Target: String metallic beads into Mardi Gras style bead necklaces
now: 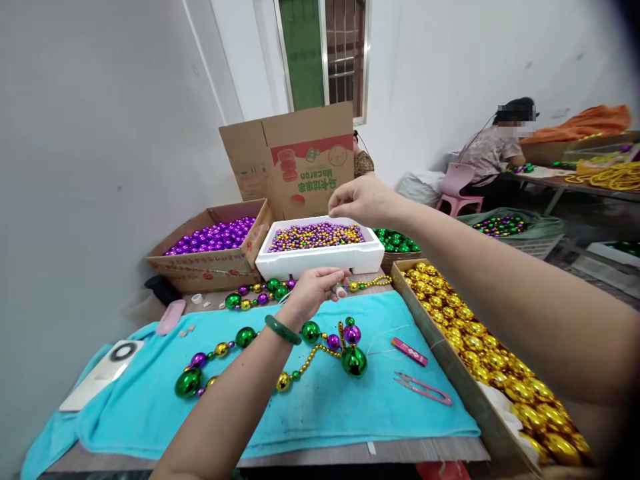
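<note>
My left hand (316, 291), with a green bangle (283, 329) at the wrist, is closed round a small whitish thing that looks like a thread spool (341, 290). Higher up, my right hand (367, 200) is pinched above the white foam box (320, 261); whatever its fingertips hold is too fine to see. Below my left hand, a bead necklace (355, 362) of green, purple and gold balls lies on the turquoise towel (320, 417). My left forearm hides part of it. To the right lie pink thread snips (425, 388) and a pink lighter-like stick (409, 351).
Purple beads (213, 237) fill a carton at the back left. Gold beads (450, 320) fill a long box on the right. A white phone (103, 373) lies at the left. Behind stands an open cardboard box (310, 160). A person (493, 150) sits at another table.
</note>
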`<action>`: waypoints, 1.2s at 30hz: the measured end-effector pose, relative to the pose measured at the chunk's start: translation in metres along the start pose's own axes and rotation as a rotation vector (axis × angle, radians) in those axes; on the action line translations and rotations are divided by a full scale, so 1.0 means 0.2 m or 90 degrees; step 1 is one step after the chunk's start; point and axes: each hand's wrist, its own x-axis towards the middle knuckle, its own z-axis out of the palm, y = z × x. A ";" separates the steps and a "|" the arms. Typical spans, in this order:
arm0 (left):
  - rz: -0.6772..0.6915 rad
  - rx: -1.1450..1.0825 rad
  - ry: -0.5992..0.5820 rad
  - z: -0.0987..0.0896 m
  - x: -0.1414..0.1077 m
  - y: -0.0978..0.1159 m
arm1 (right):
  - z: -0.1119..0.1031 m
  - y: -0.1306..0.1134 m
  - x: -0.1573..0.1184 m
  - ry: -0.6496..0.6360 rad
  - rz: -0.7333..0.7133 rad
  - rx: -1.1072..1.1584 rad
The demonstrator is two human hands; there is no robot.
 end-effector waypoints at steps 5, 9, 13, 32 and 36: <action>-0.009 -0.006 0.001 -0.01 0.00 -0.05 | 0.00 0.10 0.00 0.070 0.044 -0.041; -0.021 0.014 0.070 -0.04 -0.01 -0.08 | 0.06 0.25 -0.10 0.043 0.126 -0.113; -0.032 0.049 0.131 -0.08 -0.03 -0.14 | 0.20 0.34 -0.42 -0.048 0.212 -0.237; -0.060 0.089 0.148 -0.10 -0.08 -0.30 | 0.60 0.37 -1.39 -0.179 0.483 0.099; -0.005 0.103 0.136 -0.10 -0.08 -0.31 | 0.57 0.23 -1.24 -0.052 0.468 0.451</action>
